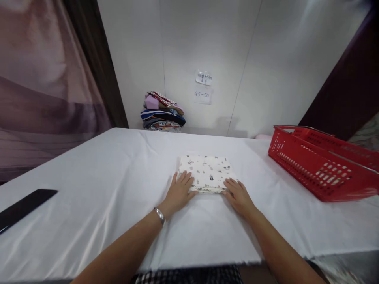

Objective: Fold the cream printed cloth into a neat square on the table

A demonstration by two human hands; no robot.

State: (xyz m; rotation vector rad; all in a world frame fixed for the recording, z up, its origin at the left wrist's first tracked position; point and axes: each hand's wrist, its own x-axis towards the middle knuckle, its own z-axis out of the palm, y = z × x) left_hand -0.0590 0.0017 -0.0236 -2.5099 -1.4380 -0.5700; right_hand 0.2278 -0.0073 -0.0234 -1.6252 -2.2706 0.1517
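A neatly folded white cloth (pixel 209 169) with small dark and grey prints lies flat on the white-covered table (pixel 130 221). Its stacked layers show along the near edge. My left hand (pixel 179 191) rests on the near left corner, fingers stretched over the top and thumb by the front edge. A silver bracelet (pixel 159 215) circles that wrist. At the near right corner, my right hand (pixel 239 197) touches the cloth with its fingers extended and slightly apart. Neither hand is closed around the cloth.
A red plastic basket (pixel 308 165) with metal handles stands on the right. Several folded fabrics form a pile (pixel 162 112) by the back wall. A flat black object (pixel 26 207) lies at the left. Handwritten paper notes (pixel 203 88) hang on the wall.
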